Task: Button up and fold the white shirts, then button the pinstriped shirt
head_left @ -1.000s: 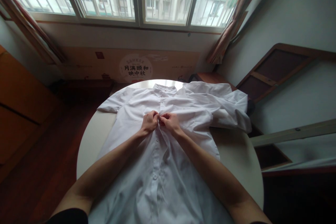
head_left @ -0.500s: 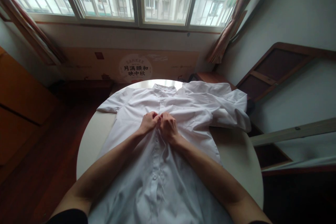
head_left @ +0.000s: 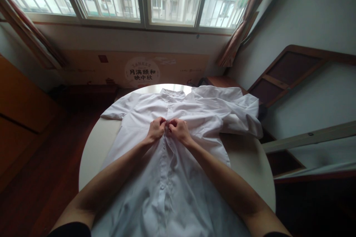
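Observation:
A white short-sleeved shirt [head_left: 194,170] lies front side up, its collar [head_left: 172,95] at the far side and its lower part toward me. Down its middle runs the button placket [head_left: 162,177], with several small buttons. At chest height my left hand [head_left: 157,128] pinches the placket's edge between thumb and fingers. Facing it almost fingertip to fingertip, my right hand [head_left: 178,129] is closed in a pinch on the same strip of cloth. Whatever button sits between the fingertips is hidden.
Under the shirt is a round pale table [head_left: 93,155]. More white cloth [head_left: 239,113] is bunched at its far right. Beyond stand a printed board [head_left: 178,66] and a barred window [head_left: 172,0]. An orange cabinet [head_left: 22,107] is at left, a wooden frame [head_left: 289,66] at right.
My right hand has turned slightly at the placket, its knuckles now higher and flatter. The left stays pinched in place. The whole view has shifted a little.

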Motion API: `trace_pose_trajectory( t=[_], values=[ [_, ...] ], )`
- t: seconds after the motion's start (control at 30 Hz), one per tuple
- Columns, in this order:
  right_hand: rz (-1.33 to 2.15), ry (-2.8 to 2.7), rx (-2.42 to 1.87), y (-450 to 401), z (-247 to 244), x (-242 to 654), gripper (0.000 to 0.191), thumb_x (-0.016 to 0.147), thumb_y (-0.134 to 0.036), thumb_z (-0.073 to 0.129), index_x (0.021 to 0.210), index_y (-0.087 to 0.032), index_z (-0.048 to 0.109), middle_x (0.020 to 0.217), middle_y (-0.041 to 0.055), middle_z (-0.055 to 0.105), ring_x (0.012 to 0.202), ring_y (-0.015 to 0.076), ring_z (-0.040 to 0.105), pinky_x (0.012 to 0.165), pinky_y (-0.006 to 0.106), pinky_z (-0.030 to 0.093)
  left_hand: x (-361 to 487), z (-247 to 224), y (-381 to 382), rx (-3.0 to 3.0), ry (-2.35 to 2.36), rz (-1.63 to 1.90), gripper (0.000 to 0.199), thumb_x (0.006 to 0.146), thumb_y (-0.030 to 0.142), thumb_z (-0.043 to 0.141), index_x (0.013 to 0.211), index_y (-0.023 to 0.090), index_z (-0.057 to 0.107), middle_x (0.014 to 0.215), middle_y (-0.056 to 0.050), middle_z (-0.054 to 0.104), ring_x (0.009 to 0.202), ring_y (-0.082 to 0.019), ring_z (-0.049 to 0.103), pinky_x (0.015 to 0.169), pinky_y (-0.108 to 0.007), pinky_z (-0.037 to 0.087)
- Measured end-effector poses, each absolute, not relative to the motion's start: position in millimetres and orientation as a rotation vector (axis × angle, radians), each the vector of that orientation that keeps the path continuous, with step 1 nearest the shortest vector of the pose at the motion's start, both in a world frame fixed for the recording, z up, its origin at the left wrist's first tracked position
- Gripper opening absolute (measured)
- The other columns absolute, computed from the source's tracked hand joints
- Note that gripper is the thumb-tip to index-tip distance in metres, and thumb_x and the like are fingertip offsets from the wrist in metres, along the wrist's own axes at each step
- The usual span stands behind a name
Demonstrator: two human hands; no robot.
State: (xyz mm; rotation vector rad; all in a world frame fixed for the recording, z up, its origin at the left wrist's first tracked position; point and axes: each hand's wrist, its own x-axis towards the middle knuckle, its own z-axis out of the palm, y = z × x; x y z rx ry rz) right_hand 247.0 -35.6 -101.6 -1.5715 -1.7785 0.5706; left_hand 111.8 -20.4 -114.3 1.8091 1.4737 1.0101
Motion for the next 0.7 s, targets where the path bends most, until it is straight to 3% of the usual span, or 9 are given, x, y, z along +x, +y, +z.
trace_pose_trajectory(
  t=[0.23,0.5,0.7],
  values=[
    [0.414,-1.893,-1.676,-36,-92,242,0.016,0.079,-0.023,0.055,0.079,-0.017,0.069,0.078,0.0047,0.071,0.074,0.0168,0.063,0.07,0.025,0.039,112,-113,-24,1.775,1.464,1.087,0.014,0.079,0.024,0.051,0.076,0.016,0.062,0.074,-0.003,0.066,0.068,-0.014,0.059,0.065,-0.024,0.044],
    [0.136,-2.008,-1.664,-45,-110,231,0.017,0.085,-0.017,0.049,0.082,-0.015,0.065,0.083,0.008,0.069,0.074,0.0165,0.061,0.069,0.024,0.038,113,-128,-18,1.532,1.401,1.235,0.012,0.07,0.024,0.06,0.074,0.014,0.066,0.074,-0.004,0.068,0.069,-0.015,0.062,0.067,-0.025,0.047],
    [0.279,-1.829,-1.603,-46,-110,232,0.014,0.081,-0.021,0.053,0.077,-0.016,0.065,0.076,0.006,0.068,0.071,0.0161,0.06,0.07,0.025,0.041,115,-128,-19,1.51,1.414,1.255,0.013,0.071,0.015,0.054,0.078,0.014,0.064,0.074,-0.004,0.067,0.069,-0.014,0.062,0.066,-0.024,0.047]
  ],
)
